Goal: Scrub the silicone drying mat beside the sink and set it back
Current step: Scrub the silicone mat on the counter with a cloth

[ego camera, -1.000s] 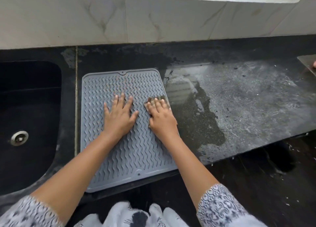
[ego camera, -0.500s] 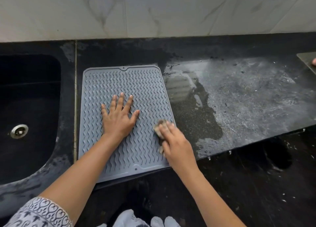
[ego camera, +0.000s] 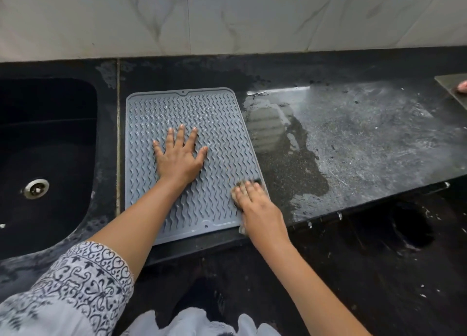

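Observation:
A grey silicone drying mat [ego camera: 217, 123] with wavy ridges lies flat on the black counter, just right of the sink [ego camera: 45, 158]. My left hand [ego camera: 179, 158] presses flat on the mat's middle, fingers spread. My right hand [ego camera: 257, 206] is at the mat's near right corner, closed over a scrub pad [ego camera: 255, 182] that is mostly hidden under the fingers; only a dark edge and a pale bit show.
The wet, streaked black counter [ego camera: 353, 138] stretches to the right of the mat. A flat grey slab [ego camera: 452, 85] with someone's fingertip on it sits at the far right edge. A pale tiled wall rises behind. The dark floor lies below the counter's front edge.
My right hand has slid the scrub pad from the mat's middle right down to its near right corner. My left hand has stayed pressed in place.

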`<state>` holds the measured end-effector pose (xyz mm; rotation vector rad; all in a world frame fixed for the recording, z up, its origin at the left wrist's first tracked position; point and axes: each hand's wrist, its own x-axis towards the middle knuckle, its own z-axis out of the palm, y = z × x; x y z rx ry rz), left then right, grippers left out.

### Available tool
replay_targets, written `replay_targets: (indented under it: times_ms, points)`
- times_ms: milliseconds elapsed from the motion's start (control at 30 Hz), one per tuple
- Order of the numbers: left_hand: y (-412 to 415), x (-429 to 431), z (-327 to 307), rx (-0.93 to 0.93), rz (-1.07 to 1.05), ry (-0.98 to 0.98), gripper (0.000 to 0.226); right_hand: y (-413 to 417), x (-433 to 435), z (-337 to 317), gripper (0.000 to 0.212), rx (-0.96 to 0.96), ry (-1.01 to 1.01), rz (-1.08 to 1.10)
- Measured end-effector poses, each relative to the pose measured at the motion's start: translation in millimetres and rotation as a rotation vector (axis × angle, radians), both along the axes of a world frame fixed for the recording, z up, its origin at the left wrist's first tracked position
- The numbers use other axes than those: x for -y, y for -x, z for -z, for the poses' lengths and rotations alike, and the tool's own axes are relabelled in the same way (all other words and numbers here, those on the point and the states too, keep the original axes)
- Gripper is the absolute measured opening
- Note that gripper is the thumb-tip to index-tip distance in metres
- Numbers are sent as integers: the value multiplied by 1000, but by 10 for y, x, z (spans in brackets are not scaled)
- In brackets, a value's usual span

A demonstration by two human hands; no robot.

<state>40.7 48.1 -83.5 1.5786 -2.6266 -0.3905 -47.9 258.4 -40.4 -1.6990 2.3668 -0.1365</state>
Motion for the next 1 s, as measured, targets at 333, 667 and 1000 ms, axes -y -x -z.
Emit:
replay_targets:
  times_ms: [333,667,1000]
  points:
    - [-1,10,21,12,1,14,65,409,782,-104,48,243,257,152]
    - [-3,12,18,9,3,17,65,-73,-261,36,56,43,81,49]
    - [4,10,18,17,4,22,65,358,506,-112,52,193,250,145]
